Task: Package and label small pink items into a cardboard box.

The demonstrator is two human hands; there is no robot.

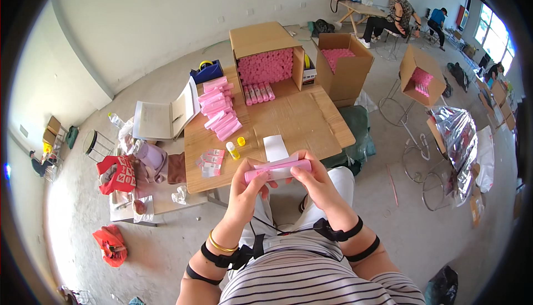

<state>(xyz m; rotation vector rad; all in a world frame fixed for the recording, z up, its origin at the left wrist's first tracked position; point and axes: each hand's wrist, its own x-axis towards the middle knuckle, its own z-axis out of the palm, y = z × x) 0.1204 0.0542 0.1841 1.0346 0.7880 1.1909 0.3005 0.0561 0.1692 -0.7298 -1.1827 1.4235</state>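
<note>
Above the near edge of the wooden table (327,116), I hold a pink roll (277,171) with a pale band along it. My left hand (244,185) is closed on its left end, and my right hand (317,181) grips the right end, thumbs on the near side. Just beyond the roll lies a white sheet of paper (275,147). An uncapped glue stick (233,151) stands left of the paper, with its yellow cap (241,140) close by. Several small printed labels (211,162) are spread farther left. Flat pink wrappers or rolls (217,105) form a pile behind them.
An open carton (264,41) packed with pink rolls stands at the table's back, beside a blue tape dispenser (206,71). More cartons (347,71) sit to the right. An open folder (161,117) and a red bag (115,174) are leftward. Other people (395,16) sit in the background.
</note>
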